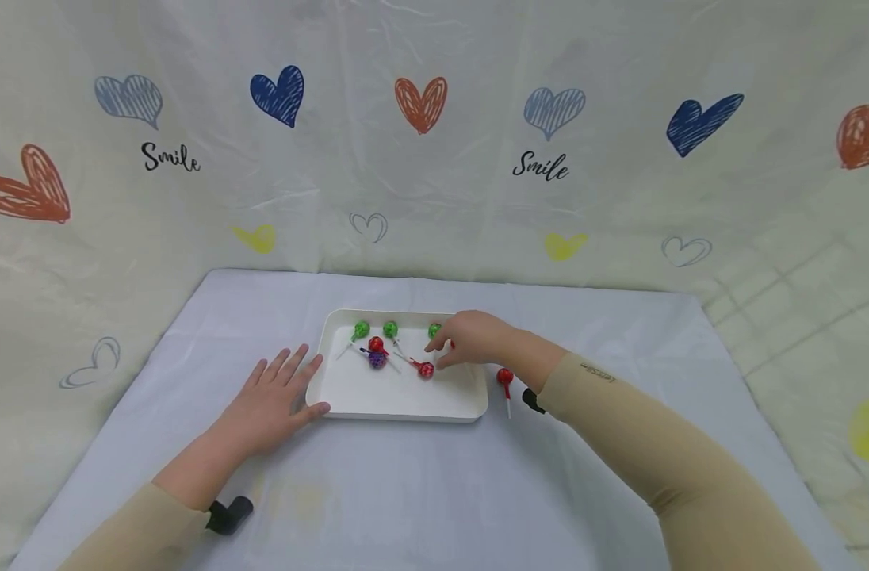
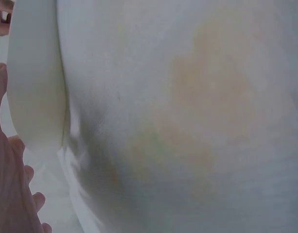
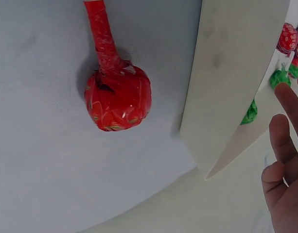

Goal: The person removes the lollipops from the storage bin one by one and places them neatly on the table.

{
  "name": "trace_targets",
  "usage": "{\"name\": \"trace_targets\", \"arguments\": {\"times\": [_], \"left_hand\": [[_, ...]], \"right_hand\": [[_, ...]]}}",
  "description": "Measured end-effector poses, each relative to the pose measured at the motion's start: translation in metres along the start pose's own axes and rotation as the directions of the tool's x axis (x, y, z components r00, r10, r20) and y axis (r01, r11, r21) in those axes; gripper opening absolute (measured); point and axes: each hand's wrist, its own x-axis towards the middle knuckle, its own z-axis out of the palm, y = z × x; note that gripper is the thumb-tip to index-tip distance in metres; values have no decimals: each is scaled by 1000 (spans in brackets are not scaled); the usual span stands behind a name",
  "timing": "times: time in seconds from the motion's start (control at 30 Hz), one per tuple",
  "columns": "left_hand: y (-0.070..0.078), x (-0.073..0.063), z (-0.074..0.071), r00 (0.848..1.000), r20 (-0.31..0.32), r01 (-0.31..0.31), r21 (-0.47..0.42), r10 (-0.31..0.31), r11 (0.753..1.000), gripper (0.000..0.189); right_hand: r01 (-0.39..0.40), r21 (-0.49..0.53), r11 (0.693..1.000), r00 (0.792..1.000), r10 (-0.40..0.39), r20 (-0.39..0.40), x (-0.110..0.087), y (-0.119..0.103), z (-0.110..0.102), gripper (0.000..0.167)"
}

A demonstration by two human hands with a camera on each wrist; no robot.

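Note:
A white rectangular tray (image 1: 384, 400) holds several wrapped lollipops. My right hand (image 1: 477, 337) reaches in over its right part, fingers bent and spread apart. A red lollipop (image 1: 425, 369) lies close by its thumb, and a green lollipop (image 1: 434, 330) shows just past the fingers. A bit of red peeks out beside the hand, mostly hidden. My left hand (image 1: 270, 400) lies with straight, spread fingers at the tray's left edge and holds nothing. Outside the tray, below the right forearm, lies another red lollipop (image 1: 505, 376); it looms large in the right wrist view.
Two green lollipops, one at the tray's back left (image 1: 361, 329), lie near a red lollipop (image 1: 376, 344) and a purple lollipop (image 1: 377, 360) whose sticks cross. A white cloth (image 1: 392, 492) covers the table. Behind hangs a pale sheet (image 1: 434, 182) printed with hearts.

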Motion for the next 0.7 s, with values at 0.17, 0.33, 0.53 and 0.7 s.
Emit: {"name": "trace_targets", "arguments": {"times": [0.17, 0.33, 0.53, 0.7], "left_hand": [[-1, 1, 3, 1000, -15, 3, -3, -3, 1000, 93], [1, 0, 4, 1000, 4, 12, -8, -12, 1000, 91], [1, 2, 4, 1000, -3, 16, 6, -16, 1000, 91], [0, 3, 3, 1000, -3, 16, 9, -16, 1000, 91]], "right_hand": [[-19, -41, 999, 999, 21, 40, 12, -7, 4, 35], [-10, -48, 999, 996, 14, 84, 18, -12, 10, 33], [-3, -92, 996, 996, 11, 83, 22, -16, 10, 32], [23, -148, 989, 997, -12, 78, 25, -17, 10, 29]]}}
